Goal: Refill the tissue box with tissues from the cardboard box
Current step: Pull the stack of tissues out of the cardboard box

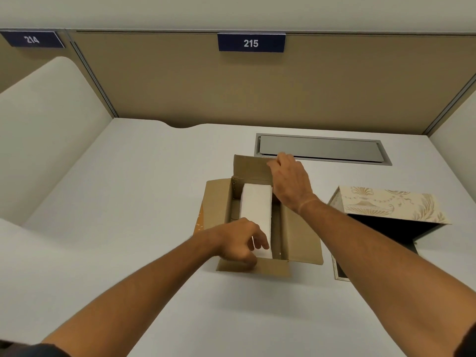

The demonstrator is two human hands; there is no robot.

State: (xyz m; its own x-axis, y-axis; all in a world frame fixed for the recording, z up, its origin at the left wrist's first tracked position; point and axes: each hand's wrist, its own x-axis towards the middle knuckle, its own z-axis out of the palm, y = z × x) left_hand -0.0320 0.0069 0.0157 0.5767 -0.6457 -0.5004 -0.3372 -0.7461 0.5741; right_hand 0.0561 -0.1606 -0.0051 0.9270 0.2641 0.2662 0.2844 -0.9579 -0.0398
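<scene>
An open brown cardboard box point(219, 202) sits mid-desk with its flaps spread out. Inside it lies a white stack of tissues point(257, 207), lengthwise. My left hand point(239, 240) reaches over the box's near edge, fingers curled at the near end of the stack. My right hand point(291, 181) is at the far end, fingers on the upright far flap beside the stack. To the right stands the tissue box point(386, 204), cream with an ornate pattern, its lid raised and its dark inside showing; my right forearm crosses in front of it.
The white desk point(128, 202) is enclosed by tan partition walls with signs 214 point(32, 39) and 215 point(251, 43). A grey metal cable hatch point(322, 149) is set into the desk behind the cardboard box. A white rounded divider point(46, 119) stands at the left.
</scene>
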